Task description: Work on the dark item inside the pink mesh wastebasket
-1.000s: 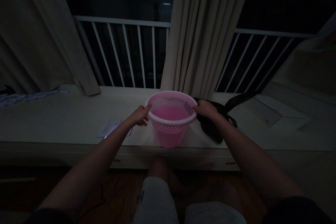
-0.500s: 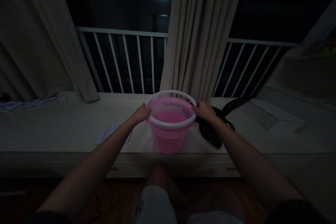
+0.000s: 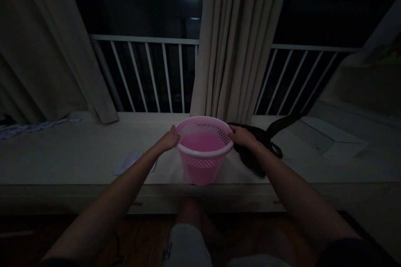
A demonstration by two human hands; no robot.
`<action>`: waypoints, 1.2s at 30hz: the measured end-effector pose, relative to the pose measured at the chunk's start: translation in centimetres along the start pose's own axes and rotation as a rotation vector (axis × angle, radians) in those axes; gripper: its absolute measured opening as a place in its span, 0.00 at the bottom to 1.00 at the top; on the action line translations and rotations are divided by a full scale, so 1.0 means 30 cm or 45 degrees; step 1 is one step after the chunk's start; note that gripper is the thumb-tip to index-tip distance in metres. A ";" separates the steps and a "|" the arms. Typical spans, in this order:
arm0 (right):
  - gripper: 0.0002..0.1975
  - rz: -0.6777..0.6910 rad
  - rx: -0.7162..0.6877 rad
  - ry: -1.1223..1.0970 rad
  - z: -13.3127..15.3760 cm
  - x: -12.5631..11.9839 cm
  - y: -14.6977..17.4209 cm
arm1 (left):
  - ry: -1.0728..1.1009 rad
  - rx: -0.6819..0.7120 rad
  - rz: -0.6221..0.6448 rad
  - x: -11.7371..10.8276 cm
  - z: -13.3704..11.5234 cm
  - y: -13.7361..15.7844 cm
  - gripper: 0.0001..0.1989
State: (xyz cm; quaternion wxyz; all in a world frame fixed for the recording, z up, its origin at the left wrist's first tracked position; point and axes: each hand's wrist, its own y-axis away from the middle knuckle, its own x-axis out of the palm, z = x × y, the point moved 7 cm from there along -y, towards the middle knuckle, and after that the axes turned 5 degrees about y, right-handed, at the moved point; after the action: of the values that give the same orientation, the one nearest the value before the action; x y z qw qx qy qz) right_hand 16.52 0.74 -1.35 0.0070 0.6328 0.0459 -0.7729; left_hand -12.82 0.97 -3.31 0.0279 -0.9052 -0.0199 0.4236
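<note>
- pinching pale ring [image 3: 203, 153] at opposite sides with left hand [image 3: 168, 139] and right hand [image 3: 243, 136]
- lying flush on pink basket [image 3: 202, 172], after rising clear at back half a second ago; probably seated now
- holding basket at front edge of white ledge [image 3: 78, 156], near dark bag [image 3: 251, 162]

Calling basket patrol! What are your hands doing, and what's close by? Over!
Left hand and right hand gripping rim of pink basket. Basket upright at front edge of white ledge. Black bag close beside it, near right hand.

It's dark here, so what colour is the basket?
The basket is pink; head view shows it.
</note>
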 end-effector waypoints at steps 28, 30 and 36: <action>0.10 -0.285 0.222 -1.021 -0.043 -0.135 0.037 | 0.439 -0.314 -0.021 0.009 0.030 -0.132 0.09; 0.12 -0.114 0.191 -1.274 0.012 -0.102 0.055 | 0.512 -0.273 -0.040 0.018 0.021 -0.127 0.09; 0.17 0.176 0.009 -1.713 0.137 -0.029 0.088 | 0.645 -0.090 -0.088 0.013 -0.073 -0.095 0.07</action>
State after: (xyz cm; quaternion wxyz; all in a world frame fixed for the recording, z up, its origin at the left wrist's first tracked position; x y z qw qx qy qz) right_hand 12.84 -2.26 0.14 0.0815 0.0154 -0.0117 -0.9965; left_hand -10.93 3.77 -2.03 0.0149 -0.9816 -0.0582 0.1814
